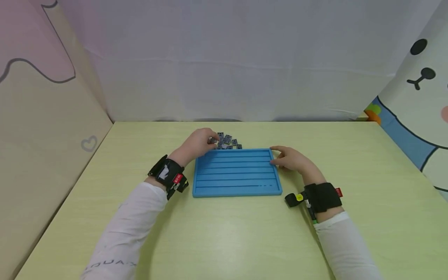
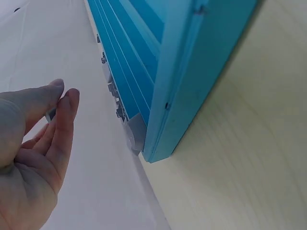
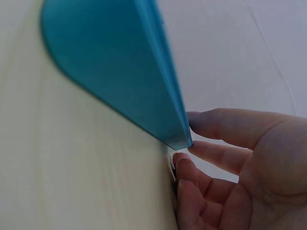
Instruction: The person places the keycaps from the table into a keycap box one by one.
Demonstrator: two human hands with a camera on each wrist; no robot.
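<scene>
My left hand [image 1: 197,144] pinches a small chip [image 2: 51,114] above the pile of chips [image 1: 227,141]. My right hand [image 1: 292,159], fingers loosely curled, touches the blue tray's [image 1: 236,171] corner. Only the left wrist view shows the pinch.

- blue tray [image 1: 236,182]: looks like smooth matt plastic, grooved top
- table [image 1: 224,237]: pale yellow-green, faint wood-grain, slight sheen
- wrist straps [image 1: 323,196]: black cloth
- sleeves [image 1: 126,241]: white knit fabric
- backdrop [image 1: 238,70]: white matt cloth, creased

A small chip [image 1: 212,140] is pinched by the left hand [image 1: 197,144]; the blue tray [image 1: 236,172] is touched by the right hand [image 1: 290,158].
</scene>
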